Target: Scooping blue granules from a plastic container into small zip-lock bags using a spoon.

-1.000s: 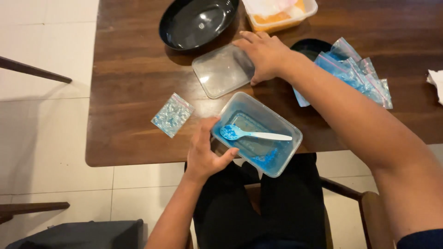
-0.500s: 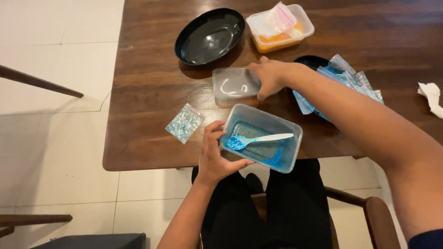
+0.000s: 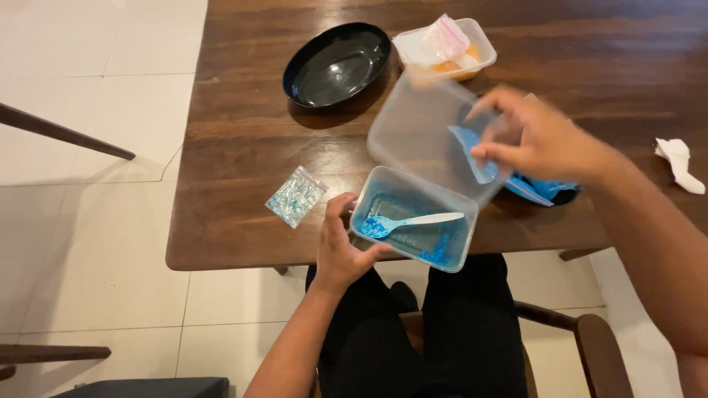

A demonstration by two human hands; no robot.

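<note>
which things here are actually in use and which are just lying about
In use: clear lid in right hand; blue-stained container with white spoon, gripped by left hand.

Lying about: black bowl, small bead bag, orange-filled tub, crumpled tissue.

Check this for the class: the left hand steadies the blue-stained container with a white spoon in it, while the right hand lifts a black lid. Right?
Not quite. In the head view the lid held by the right hand is clear plastic, not black. The left hand does steady the container holding the spoon.
</note>
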